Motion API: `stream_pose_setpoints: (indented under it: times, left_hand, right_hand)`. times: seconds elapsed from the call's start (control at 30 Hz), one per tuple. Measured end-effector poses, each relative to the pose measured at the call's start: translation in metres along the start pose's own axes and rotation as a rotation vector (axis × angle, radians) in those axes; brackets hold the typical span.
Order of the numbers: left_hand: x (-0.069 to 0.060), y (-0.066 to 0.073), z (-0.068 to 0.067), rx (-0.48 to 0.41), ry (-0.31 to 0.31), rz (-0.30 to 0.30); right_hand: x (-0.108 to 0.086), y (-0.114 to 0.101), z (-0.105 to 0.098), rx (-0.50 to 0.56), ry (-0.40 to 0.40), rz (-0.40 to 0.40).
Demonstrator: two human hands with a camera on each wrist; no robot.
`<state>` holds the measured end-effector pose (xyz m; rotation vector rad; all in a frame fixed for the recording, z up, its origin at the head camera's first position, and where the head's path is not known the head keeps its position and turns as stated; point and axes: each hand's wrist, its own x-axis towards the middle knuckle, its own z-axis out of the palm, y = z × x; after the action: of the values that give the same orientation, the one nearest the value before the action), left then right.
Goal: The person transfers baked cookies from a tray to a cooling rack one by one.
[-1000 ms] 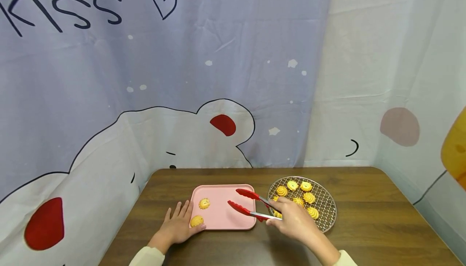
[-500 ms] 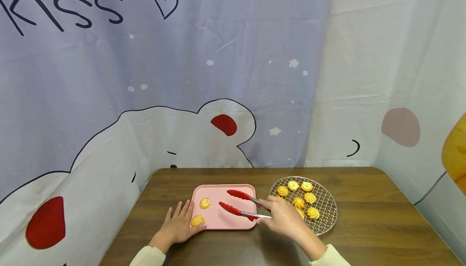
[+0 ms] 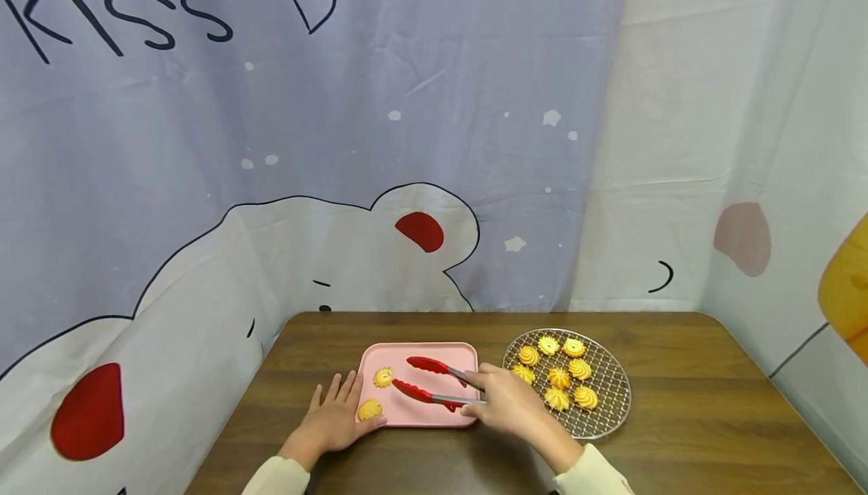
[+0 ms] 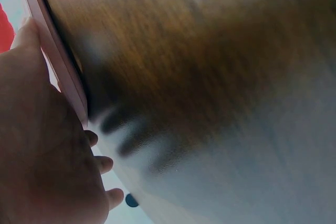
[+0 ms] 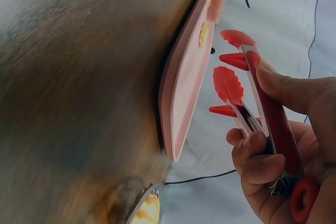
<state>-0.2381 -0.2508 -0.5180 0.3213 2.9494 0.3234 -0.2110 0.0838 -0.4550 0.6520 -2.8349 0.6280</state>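
My left hand (image 3: 328, 421) rests at the left side of a pink tray (image 3: 414, 414), fingers spread and straight, thumb over the front left corner. Two yellow cookies lie on the tray: a ridged one (image 3: 383, 377) and a rounder one (image 3: 369, 410) near my thumb. My right hand (image 3: 508, 402) grips steel tongs (image 5: 275, 119) with red scalloped tips and a red handle. The tongs' tips are spread apart above the tray, pointing left, with nothing visible between them. The lower tip appears close to the ridged cookie; touching or apart, I cannot tell.
A round wire rack (image 3: 613, 404) with several piped swirl cookies (image 3: 558, 378) stands right of the tray. Both lie on a brown wooden table (image 3: 685, 374). A printed curtain (image 3: 475, 141) hangs behind and around the table.
My right hand has moved left with the tongs, from beside the rack to over the tray, uncovering cookies on the rack. The left hand has stayed put. The tongs remain spread.
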Motion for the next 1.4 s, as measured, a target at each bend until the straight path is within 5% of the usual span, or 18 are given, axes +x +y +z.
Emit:
stream_pose_setpoints:
  times: [0.33,0.57,1.4]
  left_hand:
    - [0.004,-0.002,0.001,0.018,-0.006,-0.014]
    - [0.010,-0.009,0.011,0.014,0.048,0.008]
    - [-0.001,0.002,-0.001,-0.008,0.010,0.013]
  right_hand:
    - [0.016,-0.007,0.010,-0.018,-0.020,-0.038]
    - [0.024,-0.012,0.018,-0.015,-0.031,-0.039]
    - [0.046,-0.016,0.041,-0.034,-0.061,0.001]
